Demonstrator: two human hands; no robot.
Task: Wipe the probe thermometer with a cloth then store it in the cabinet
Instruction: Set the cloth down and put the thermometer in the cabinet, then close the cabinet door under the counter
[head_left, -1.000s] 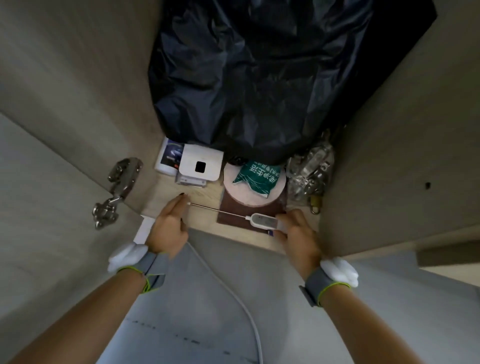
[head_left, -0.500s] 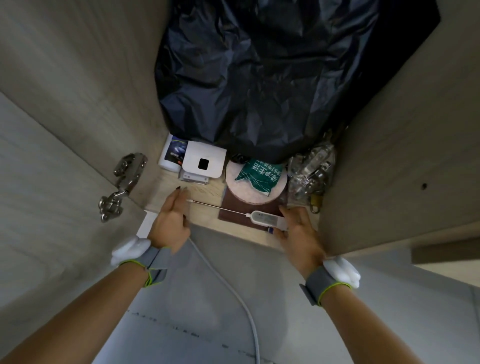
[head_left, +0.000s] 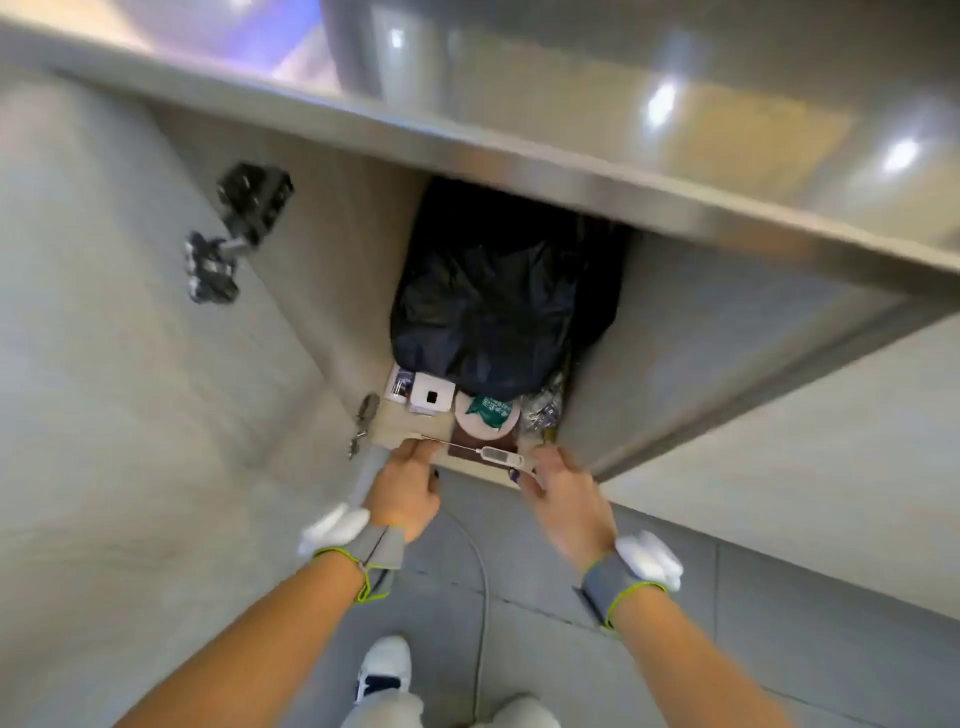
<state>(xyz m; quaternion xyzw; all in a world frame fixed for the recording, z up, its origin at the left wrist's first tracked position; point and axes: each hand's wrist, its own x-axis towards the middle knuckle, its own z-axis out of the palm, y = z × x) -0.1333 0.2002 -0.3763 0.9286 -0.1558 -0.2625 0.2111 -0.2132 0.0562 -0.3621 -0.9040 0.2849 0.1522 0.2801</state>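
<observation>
Open cabinet (head_left: 332, 291) under a steel counter (head_left: 597, 182), grey tiled floor below. Inside: black bag (head_left: 498, 312) at the back, white box (head_left: 431, 397) and green packet (head_left: 488, 410) ahead of it. Probe thermometer (head_left: 480, 451) lying along the front edge of the cabinet floor — tip beside the left hand (head_left: 408, 480), body just beside the right hand (head_left: 563, 491). Both grips loosely spread, pinching nothing.

Green packet (head_left: 488, 413) print too small to read, countertop (head_left: 571, 156) motion-blurred
</observation>
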